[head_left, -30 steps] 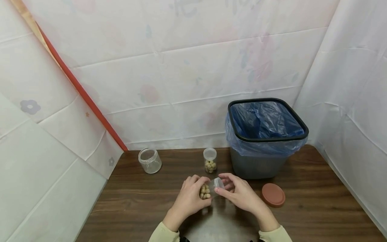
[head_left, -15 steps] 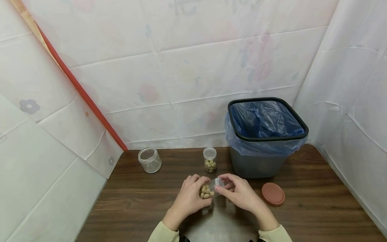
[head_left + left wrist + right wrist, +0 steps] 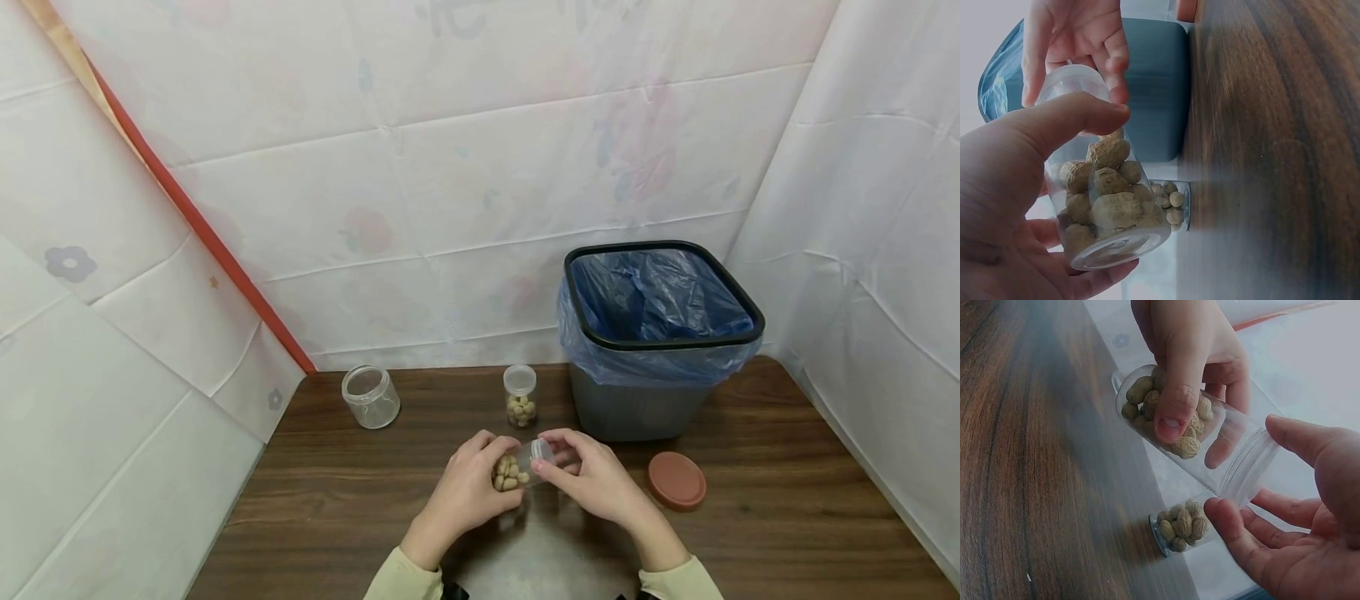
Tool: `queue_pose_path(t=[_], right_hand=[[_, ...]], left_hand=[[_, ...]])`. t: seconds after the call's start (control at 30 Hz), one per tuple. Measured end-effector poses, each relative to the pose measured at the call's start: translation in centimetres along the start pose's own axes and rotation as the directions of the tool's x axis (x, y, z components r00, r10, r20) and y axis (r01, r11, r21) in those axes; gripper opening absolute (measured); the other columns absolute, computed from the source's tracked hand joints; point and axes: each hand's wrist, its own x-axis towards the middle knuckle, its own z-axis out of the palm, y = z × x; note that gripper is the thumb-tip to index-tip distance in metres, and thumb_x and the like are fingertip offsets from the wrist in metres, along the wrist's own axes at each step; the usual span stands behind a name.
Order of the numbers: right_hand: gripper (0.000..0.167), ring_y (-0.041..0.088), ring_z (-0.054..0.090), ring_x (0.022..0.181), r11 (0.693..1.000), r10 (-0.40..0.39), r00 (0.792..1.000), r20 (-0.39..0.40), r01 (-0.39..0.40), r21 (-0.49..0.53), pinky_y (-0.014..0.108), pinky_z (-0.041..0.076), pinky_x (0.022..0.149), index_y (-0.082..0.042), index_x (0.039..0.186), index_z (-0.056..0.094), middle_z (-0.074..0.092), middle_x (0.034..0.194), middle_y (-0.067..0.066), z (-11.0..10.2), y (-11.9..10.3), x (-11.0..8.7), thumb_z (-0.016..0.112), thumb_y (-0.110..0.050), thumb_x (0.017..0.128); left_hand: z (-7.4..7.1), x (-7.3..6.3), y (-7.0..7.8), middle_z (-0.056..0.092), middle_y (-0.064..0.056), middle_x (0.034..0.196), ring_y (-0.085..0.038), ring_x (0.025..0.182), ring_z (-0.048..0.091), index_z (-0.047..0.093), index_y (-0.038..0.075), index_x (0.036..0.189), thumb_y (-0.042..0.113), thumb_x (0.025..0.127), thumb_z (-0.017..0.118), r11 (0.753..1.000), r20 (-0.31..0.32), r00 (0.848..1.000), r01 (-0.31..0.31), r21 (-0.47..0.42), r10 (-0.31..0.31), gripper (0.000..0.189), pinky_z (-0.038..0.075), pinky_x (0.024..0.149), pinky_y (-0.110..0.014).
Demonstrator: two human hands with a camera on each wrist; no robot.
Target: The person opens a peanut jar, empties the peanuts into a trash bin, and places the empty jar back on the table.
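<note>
My left hand (image 3: 468, 487) grips a clear plastic jar (image 3: 528, 472) around its body, thumb on one side and fingers on the other. Unshelled peanuts (image 3: 1186, 447) lie in the bottom half of this jar, which is tilted almost onto its side above the table. At its other end sits a translucent lid (image 3: 1249, 464). My right hand (image 3: 596, 479) holds that lid between thumb and fingertips. Behind the hands stands a second lidded jar (image 3: 521, 385) with peanuts in it, upright on the table.
A clear jar without a lid (image 3: 372, 402) stands at the back left. A grey bin (image 3: 626, 410) with a blue liner (image 3: 660, 367) is at the back right. A reddish-brown round lid (image 3: 677, 481) lies right of my right hand on the wooden table (image 3: 300, 517).
Some peanuts inside the held jar have shifted toward its lid end. Both hands keep nearly the same place and hold.
</note>
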Motion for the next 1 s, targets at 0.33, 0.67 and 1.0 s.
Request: queue_pose_path(t=[0.33,0.67,1.0], right_hand=[[0.051,0.019,0.073,0.106,0.997,-0.029,0.999,-0.024,0.03,0.065,0.025,0.061,0.088,-0.002,0.139,0.067,0.07,0.131,0.013,0.19,0.07,-0.1,0.081,-0.033,0.101],[0.051,0.02,0.073,0.108,0.994,-0.075,0.997,-0.037,0.077,0.072,0.025,0.061,0.09,0.001,0.139,0.067,0.068,0.135,0.015,0.08,0.17,-0.14,0.082,-0.029,0.101],[0.049,0.021,0.073,0.11,0.993,-0.087,0.996,-0.037,0.09,0.076,0.027,0.061,0.092,0.0,0.138,0.069,0.069,0.133,0.012,0.03,0.38,-0.19,0.082,-0.028,0.1]], left_hand=[[0.04,0.05,-0.14,0.066,0.001,0.107,-0.008,0.084,0.058,0.075,0.016,0.125,0.022,0.075,0.097,1.0,-0.034,0.999,-0.017,-0.017,0.017,0.055,0.052,0.071,-0.031],[-0.09,0.05,-0.05,0.066,0.002,0.105,-0.008,0.084,0.057,0.076,0.018,0.124,0.022,0.073,0.098,1.0,-0.048,0.999,-0.019,-0.006,0.019,0.055,0.051,0.072,-0.03],[-0.09,0.1,-0.04,0.067,0.002,0.106,-0.009,0.085,0.059,0.077,0.018,0.123,0.022,0.073,0.098,1.0,-0.043,0.999,-0.016,-0.013,0.016,0.055,0.052,0.073,-0.03]])
